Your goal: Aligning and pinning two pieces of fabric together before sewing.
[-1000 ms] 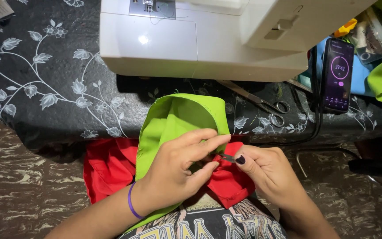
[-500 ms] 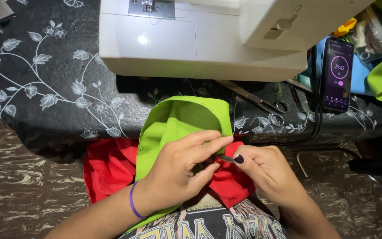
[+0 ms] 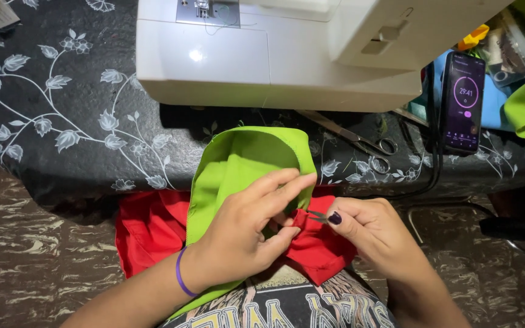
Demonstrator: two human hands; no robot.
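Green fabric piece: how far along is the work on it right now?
Done: the green fabric and red fabric lie together on the lap. In hand: the left hand pinches the fabric edge while the right hand works a small metal tool at it. Left: the sewing machine stands unused.

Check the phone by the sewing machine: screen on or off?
On. The phone leans upright beside the white sewing machine, its screen lit with a round timer display.

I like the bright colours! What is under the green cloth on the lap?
Red cloth sticks out beneath the green cloth on both sides. The left hand covers the middle, so what lies under there cannot be seen.
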